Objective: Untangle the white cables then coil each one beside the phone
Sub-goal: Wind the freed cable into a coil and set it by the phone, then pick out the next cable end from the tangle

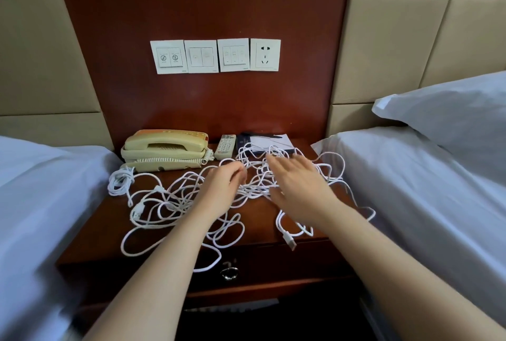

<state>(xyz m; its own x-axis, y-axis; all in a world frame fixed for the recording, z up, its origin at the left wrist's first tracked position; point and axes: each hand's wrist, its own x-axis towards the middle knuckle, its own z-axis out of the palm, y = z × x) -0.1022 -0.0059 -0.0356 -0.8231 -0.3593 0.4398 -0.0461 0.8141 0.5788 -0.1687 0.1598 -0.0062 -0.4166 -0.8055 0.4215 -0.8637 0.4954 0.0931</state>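
Head view: the cables (178,198) lie in one loose white tangle across the nightstand (262,217), its long run going left to right, from just in front of the phone (164,149) out to the right bed (410,190). They are thin, round, smooth cord; how many there are I cannot count. Two plugs show. One flat plug (290,240) pokes over the front edge, pointing toward the camera and to the right. One loop hangs down over the drawer. The left hand (223,184) is at the middle of the tangle with its fingers curled, but blur hides whether it pinches a strand. The right hand (298,179) is spread flat over the right part, gripping nothing. The phone is cream plastic with a coiled cord, set lengthwise along the back left. The nightstand is dark glossy wood.
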